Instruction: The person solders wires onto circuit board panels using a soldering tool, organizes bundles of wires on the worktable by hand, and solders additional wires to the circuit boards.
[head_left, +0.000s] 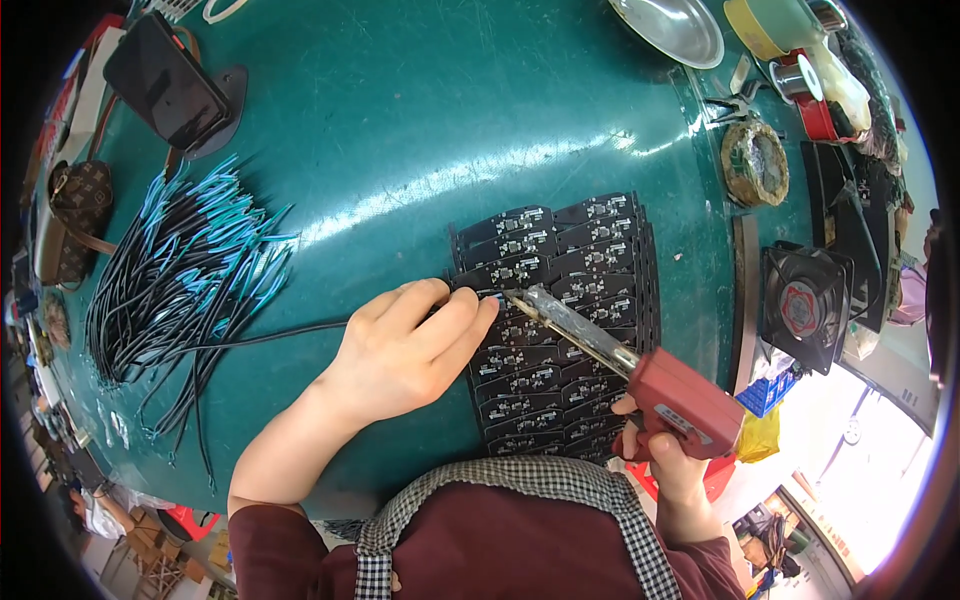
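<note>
My left hand [405,345] pinches the end of a thin black cable [270,338] above a stack of black circuit boards [600,262]. A bit of blue wire shows at its fingertips. In my right hand [675,468] is a red soldering gun [685,405], its fingers wrapped round the handle. The gun's narrow tip reaches the wire end beside my left fingertips; whether they touch I cannot tell. The boards lie in two overlapping columns, and my left hand covers part of them. Leftward, the held cable runs back to a heap of black cables [180,280] with blue ends.
A phone [165,85] leans on a stand at the far left, near a brown bag [80,208]. Toward the far right are a metal dish [682,28], pliers [738,106], a wire spool [797,78] and a round crusted pot [755,163]. A black fan [808,305] stands at the right.
</note>
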